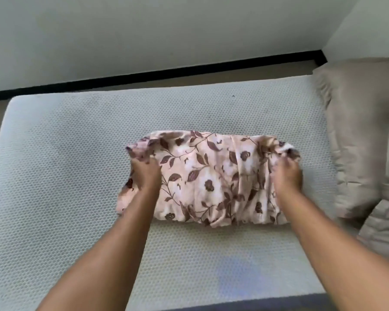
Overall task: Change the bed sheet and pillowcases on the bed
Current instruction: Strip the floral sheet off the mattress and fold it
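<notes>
Apparently the person is opening the floral sheet [211, 176] on the bare mattress [54, 153], left hand [145, 173] and right hand [286, 176] each clutching a bunched end; spreading it wide is probably coming next.

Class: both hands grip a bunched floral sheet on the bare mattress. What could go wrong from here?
1. The floral sheet is bunched; gripped at its ends by the left hand and right hand, it may open twisted.
2. The beige pillows lie on the mattress close to the right hand; spreading the sheet could snag on them.
</notes>
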`<state>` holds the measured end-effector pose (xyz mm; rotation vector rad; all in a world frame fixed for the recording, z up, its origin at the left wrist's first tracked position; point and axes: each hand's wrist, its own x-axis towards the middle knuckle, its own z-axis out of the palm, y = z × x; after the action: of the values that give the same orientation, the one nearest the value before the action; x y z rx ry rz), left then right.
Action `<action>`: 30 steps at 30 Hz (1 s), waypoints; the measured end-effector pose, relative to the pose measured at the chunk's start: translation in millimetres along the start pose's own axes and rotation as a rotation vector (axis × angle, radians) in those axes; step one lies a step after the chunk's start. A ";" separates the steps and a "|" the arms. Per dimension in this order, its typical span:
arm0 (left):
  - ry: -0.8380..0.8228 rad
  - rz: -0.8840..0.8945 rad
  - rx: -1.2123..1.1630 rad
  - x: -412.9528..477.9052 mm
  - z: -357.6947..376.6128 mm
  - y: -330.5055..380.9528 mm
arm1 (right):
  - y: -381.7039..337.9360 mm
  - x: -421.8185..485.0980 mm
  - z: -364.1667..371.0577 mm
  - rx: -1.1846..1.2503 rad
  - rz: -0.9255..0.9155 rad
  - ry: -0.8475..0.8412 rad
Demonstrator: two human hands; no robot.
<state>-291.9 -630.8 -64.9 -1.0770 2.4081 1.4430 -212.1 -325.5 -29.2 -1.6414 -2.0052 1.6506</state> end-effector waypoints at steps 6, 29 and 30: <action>-0.453 0.544 0.726 -16.7 72.6 -87.0 | 105.5 -6.4 65.5 -1.000 -0.501 -0.429; 0.354 -0.653 -0.652 30.4 51.8 -147.0 | 171.9 1.0 111.5 -1.310 -0.630 -0.983; 0.367 -0.507 -0.546 21.8 56.5 -128.1 | 165.5 1.1 110.6 -1.207 -0.572 -0.983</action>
<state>-239.7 -632.5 -196.7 -2.0461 1.7224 1.8592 -171.8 -422.4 -198.4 0.0933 -3.8512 1.0384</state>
